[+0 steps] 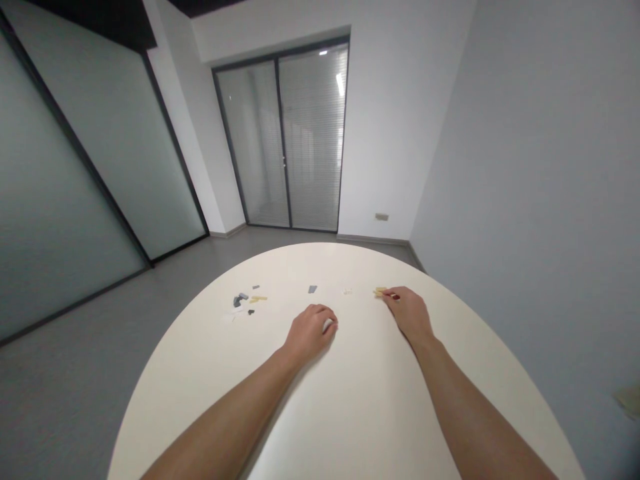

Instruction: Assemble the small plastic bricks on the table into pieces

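Observation:
My right hand (409, 312) is at the right of the round white table (340, 400). Its thumb and index finger are pinched at a small group of tan strips (379, 291), touching one of them. My left hand (311, 331) rests near the table's middle with its fingers curled in. A pale patch shows between its thumb and fingers; whether that is an object or the tabletop I cannot tell. Beyond this hand lies a flat grey piece (313, 289). Several tiny whitish pieces (347, 291) lie between the two hands, a little farther back.
Toward the left of the table are dark grey pieces (239, 300), more tan strips (259, 299), a small black piece (251, 312) and a small grey piece (256, 287). Behind the table stand a glass door (310, 147) and white walls.

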### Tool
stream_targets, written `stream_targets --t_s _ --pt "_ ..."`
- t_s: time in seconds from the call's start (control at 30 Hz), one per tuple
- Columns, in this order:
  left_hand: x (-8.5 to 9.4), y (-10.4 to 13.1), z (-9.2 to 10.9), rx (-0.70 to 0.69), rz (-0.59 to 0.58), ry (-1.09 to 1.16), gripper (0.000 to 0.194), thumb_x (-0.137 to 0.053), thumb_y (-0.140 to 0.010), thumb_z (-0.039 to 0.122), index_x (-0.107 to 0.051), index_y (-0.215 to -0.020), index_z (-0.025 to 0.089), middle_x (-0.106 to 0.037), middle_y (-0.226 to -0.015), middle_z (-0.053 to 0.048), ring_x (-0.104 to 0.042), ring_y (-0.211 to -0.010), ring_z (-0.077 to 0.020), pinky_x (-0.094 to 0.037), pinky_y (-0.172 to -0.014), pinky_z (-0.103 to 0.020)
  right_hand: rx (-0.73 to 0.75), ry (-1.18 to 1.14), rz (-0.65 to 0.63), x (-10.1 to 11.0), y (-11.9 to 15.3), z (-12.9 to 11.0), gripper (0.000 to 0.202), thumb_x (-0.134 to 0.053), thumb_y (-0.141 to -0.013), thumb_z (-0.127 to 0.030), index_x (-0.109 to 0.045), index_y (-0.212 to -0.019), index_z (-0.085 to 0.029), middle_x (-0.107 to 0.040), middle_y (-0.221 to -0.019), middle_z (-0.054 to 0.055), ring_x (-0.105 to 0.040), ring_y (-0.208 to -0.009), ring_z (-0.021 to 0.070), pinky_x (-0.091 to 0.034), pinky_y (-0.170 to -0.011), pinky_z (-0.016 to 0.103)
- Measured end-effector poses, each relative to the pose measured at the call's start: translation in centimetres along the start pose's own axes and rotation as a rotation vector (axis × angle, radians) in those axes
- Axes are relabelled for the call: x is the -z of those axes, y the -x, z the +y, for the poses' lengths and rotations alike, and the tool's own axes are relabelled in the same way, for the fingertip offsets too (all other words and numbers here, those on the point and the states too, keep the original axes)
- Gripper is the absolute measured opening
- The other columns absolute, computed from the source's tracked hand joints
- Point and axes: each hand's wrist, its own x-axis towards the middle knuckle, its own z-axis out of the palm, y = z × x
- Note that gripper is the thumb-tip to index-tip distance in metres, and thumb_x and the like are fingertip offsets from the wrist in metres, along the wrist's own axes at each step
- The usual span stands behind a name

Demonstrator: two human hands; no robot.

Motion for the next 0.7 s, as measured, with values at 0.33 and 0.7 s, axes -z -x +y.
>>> stream_targets --t_s 0.33,0.7 --pt "-0.17 -0.14 -0.35 -0.016 0.001 -0.007 0.019 -0.052 -0.092 0.026 -0.068 -0.101 0.024 -0.069 -0.11 -0.004 -0.059 -0.108 -0.0206 -0.047 -0.094 -0.034 -0.041 0.044 0.034 -0.46 -0.36 0.76 0.024 -0.06 -0.089 -0.034 -0.077 -0.094 -0.018 -0.068 -0.093 0.008 -0.062 -0.076 0.0188 -0.047 -0.075 0.032" --pt "-0.01 -0.05 -0.1 0.001 -0.007 -0.013 0.021 -0.052 -0.092 0.026 -0.066 -0.107 0.023 -0.069 -0.112 -0.004 -0.059 -0.108 -0.0217 -0.047 -0.094 -0.034 -0.04 0.059 0.012 -0.71 -0.4 0.99 0.022 -0.059 -0.09 -0.027 -0.077 -0.101 -0.02 -0.07 -0.097 0.008 -0.064 -0.085 0.02 -0.047 -0.079 0.031"
